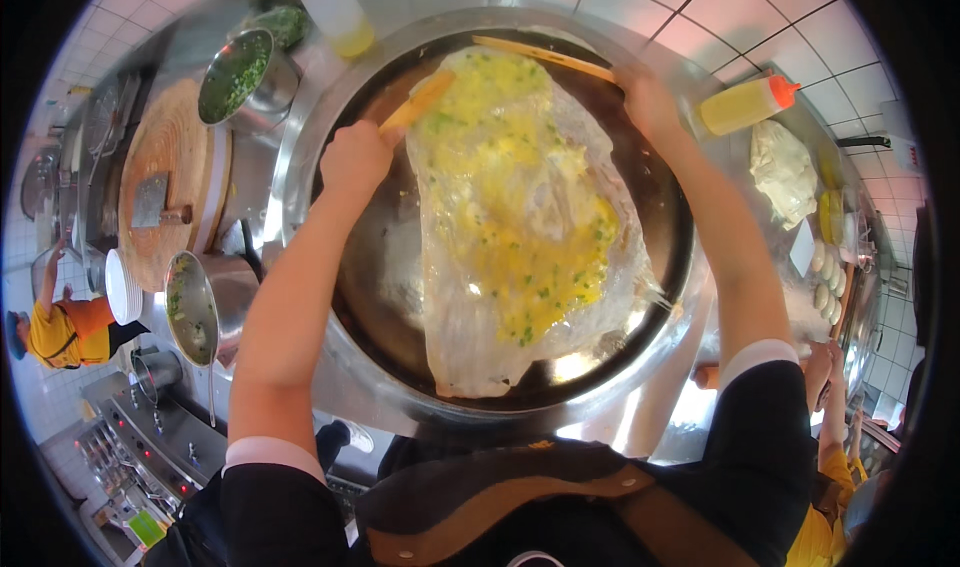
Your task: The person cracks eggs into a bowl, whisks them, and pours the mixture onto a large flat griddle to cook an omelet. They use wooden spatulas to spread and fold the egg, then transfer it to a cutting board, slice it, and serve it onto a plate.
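A thin, translucent sheet of dough (457, 297) lies on a round dark griddle (379, 267) in front of me. Beaten egg with chopped green onion (517, 229) is spread over much of it. My left hand (356, 162) grips a flat wooden spatula (420, 105), whose end rests against the sheet's upper left edge. In my right hand (646, 101) is a second wooden spatula (544, 56), lying along the sheet's far edge. The sheet's far end looks narrower than its near end; whether either spatula is under it I cannot tell.
Left of the griddle stand a steel pot of chopped greens (247, 79), another pot (199, 308), and a round chopping board (169, 131) bearing a cleaver (154, 199). A squeeze bottle (742, 107) and dough balls (827, 278) sit rightward. Other people's hands (825, 364) show lower right.
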Tool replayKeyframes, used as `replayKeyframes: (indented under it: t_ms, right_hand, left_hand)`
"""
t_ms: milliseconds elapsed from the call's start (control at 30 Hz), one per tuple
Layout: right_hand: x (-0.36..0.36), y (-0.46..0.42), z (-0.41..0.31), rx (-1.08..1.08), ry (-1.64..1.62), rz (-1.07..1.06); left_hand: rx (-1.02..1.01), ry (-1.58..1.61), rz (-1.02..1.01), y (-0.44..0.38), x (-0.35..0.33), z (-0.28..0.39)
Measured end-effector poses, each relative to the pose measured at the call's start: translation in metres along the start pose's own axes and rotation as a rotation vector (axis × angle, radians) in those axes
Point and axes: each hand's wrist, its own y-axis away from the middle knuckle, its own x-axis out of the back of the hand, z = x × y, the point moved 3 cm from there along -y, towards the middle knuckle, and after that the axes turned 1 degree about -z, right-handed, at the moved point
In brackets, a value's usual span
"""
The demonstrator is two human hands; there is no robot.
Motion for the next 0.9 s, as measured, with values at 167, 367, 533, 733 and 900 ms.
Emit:
replayKeyframes:
  t_ms: [167, 367, 533, 733, 900]
  right_hand:
    - [-0.016, 0.026, 0.000, 0.243, -0.012, -0.039]
    - [0.041, 0.097, 0.007, 0.562, -0.118, -0.061]
    - [0.004, 0.052, -0.017, 0.184, 0.001, -0.070]
    - [-0.005, 0.059, -0.037, 0.384, 0.031, -0.169]
    - [0.044, 0.124, -0.005, 0.460, -0.080, -0.190]
  left_hand:
    - [-0.006, 0.046, -0.034, 0.022, 0.000, -0.014]
    - [-0.063, 0.055, -0.021, 0.054, -0.010, -0.018]
    - [-0.264, 0.094, -0.051, 0.137, -0.040, -0.011]
    - [-0.375, 0.236, 0.000, 0.183, -0.027, -0.023]
    - [-0.122, 0.150, 0.084, 0.103, -0.023, -0.029]
